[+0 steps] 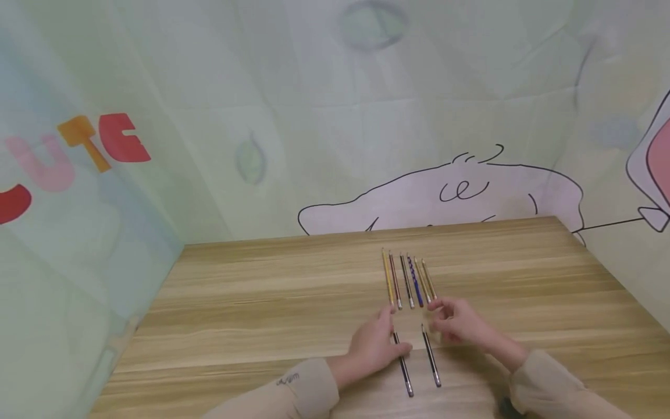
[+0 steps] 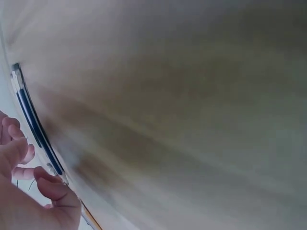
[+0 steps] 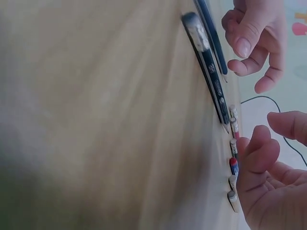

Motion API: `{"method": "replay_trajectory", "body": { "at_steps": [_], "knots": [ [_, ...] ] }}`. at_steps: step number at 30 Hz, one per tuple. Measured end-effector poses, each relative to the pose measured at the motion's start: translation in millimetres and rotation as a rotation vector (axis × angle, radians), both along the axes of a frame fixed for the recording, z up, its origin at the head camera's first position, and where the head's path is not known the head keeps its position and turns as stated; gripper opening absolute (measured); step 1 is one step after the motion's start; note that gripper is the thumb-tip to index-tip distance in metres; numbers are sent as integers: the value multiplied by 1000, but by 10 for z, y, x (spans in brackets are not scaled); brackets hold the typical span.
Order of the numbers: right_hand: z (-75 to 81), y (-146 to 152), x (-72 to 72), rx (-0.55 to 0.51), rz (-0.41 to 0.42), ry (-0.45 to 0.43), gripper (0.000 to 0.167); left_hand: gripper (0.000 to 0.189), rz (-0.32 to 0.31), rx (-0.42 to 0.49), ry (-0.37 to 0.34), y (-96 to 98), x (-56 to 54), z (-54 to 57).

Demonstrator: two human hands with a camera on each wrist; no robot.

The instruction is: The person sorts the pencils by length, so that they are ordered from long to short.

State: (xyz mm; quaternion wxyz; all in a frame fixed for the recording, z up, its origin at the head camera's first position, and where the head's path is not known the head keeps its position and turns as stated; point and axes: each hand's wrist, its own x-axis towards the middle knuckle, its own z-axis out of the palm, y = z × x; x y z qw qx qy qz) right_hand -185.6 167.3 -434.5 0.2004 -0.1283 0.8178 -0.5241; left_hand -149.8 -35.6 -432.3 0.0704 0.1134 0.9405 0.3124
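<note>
A row of pencils lies on the table: a yellow pencil (image 1: 387,276), a dark red one, a black one, a blue patterned pencil (image 1: 414,280) and two gold ones. My left hand (image 1: 373,344) has its fingertips at the near end of the yellow pencil, its thumb stretched over a nearer black pencil (image 1: 405,373). At the row's other side, the fingertips of my right hand (image 1: 459,321) are by the near end of the outermost gold pencil (image 1: 428,279). Between the hands lies a second near black pencil (image 1: 431,356), eraser end toward me. Thumb and fingers stand apart on the right hand.
The wooden table (image 1: 262,291) reaches back to a printed cloth backdrop (image 1: 314,116), which also hangs along the left side. A dark object (image 1: 508,407) shows partly below the right sleeve at the front edge of the view.
</note>
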Motion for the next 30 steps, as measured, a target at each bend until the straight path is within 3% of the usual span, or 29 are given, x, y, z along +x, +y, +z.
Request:
{"method": "replay_trajectory", "body": {
  "at_steps": [12,19,30],
  "knots": [
    [-74,-87,136,79,-10,36,42,68,51,-30,-60,26,129,-36],
    [-64,-162,195,147,-39,56,37,50,51,-30,-77,12,145,-23],
    [-97,-224,214,209,-66,85,30,45,42,-62,-48,8,133,-27]
  ]
}}
